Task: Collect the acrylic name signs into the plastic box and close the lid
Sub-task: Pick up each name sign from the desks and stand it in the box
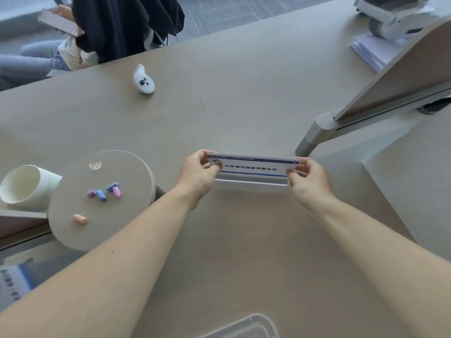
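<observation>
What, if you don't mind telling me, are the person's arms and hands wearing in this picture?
Nothing that shows: both forearms are bare to the frame's edge, with no sleeves in view. The left hand and right hand carry no gloves, rings, watch or bands.

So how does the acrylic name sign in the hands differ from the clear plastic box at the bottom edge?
The acrylic name sign is held above the table, pinched at its ends by the left hand and right hand; the plastic box rests untouched. The sign carries a printed blue-and-white card; the box looks empty where visible. The sign shows whole; the box is cropped by the frame. Both are clear plastic.
</observation>
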Motion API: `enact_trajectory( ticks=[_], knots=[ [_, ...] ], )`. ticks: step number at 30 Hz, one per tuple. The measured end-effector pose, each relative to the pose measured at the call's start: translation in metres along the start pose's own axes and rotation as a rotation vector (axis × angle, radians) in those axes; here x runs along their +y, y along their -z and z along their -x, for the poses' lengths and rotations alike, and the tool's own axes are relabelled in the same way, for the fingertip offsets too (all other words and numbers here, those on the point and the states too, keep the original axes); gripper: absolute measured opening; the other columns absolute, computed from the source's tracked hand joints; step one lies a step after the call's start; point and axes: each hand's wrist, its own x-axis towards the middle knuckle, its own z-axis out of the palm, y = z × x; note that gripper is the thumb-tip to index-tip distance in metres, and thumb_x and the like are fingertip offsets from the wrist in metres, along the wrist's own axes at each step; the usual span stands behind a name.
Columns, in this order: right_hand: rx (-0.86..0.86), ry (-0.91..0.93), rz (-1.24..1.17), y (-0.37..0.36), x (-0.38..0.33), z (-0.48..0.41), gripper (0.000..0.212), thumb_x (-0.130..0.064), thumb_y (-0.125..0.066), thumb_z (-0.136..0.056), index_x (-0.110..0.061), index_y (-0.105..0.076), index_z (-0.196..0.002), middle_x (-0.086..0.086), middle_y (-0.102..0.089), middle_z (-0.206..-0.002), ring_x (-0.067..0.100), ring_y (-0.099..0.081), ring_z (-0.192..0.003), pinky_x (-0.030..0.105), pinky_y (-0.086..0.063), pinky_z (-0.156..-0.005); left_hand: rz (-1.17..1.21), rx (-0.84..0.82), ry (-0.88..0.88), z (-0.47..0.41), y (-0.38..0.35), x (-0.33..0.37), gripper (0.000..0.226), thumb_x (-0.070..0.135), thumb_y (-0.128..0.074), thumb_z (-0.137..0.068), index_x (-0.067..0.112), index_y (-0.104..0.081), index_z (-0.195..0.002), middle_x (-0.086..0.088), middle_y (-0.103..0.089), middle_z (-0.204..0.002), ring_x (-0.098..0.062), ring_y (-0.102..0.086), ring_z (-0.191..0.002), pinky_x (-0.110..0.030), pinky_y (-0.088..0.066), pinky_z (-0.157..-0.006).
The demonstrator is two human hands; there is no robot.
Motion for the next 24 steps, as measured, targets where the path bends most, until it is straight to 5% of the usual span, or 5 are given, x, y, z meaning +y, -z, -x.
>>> enact_trajectory(
  ticks=[7,12,16,21,24],
  knots=[
    [0.065,0.137,0.019,0.007,-0.003,0.010,0.011,-0.031,-0.062,-0.097,-0.021,-0.067,-0.095,-0.010,-0.071,-0.083,0.011,-0.069,-0.080,0.029,-0.053,-0.077,0.008,0.062,-0.164,0.018,0.005,-0.002,0.015,0.008,-0.070,-0.094,0.022,-0.072,-0.089,0.006,-0.073,-0.081,-0.003,-0.067,-0.077,-0.014,-0.050,-0.077],
    [0.025,0.304,-0.103,0.031,-0.041,0.040,0.013,-0.036,-0.062,-0.097,-0.024,-0.067,-0.096,-0.009,-0.075,-0.094,0.011,-0.070,-0.096,0.039,-0.055,-0.092,0.181,0.070,-0.252,0.053,0.026,0.042,0.014,0.001,-0.069,-0.094,0.015,-0.068,-0.095,0.011,-0.070,-0.080,-0.001,-0.066,-0.075,-0.013,-0.049,-0.080],
    [-0.036,0.429,-0.271,0.058,-0.086,0.090,0.009,-0.033,-0.061,-0.099,-0.028,-0.065,-0.093,-0.012,-0.073,-0.088,0.011,-0.066,-0.084,0.046,-0.054,-0.094,0.293,0.068,-0.332,0.110,0.054,0.089,0.011,-0.001,-0.066,-0.096,0.005,-0.068,-0.104,-0.001,-0.073,-0.095,-0.002,-0.068,-0.079,-0.012,-0.051,-0.075],
    [-0.045,0.593,-0.388,0.093,-0.141,0.183,0.012,-0.023,-0.061,-0.100,-0.030,-0.067,-0.092,-0.015,-0.073,-0.087,0.013,-0.066,-0.082,0.041,-0.053,-0.086,0.343,0.048,-0.439,0.209,0.105,0.133,0.020,0.006,-0.066,-0.097,-0.001,-0.065,-0.116,-0.002,-0.076,-0.099,-0.023,-0.067,-0.080,-0.034,-0.054,-0.069],
    [-0.038,0.674,-0.411,0.113,-0.170,0.248,0.020,-0.022,-0.062,-0.099,-0.037,-0.067,-0.087,-0.016,-0.072,-0.085,0.012,-0.064,-0.078,0.040,-0.052,-0.082,0.367,0.088,-0.511,0.277,0.133,0.158,0.014,0.003,-0.063,-0.098,0.004,-0.066,-0.111,0.009,-0.077,-0.088,-0.008,-0.071,-0.082,-0.016,-0.052,-0.066]
  ],
)
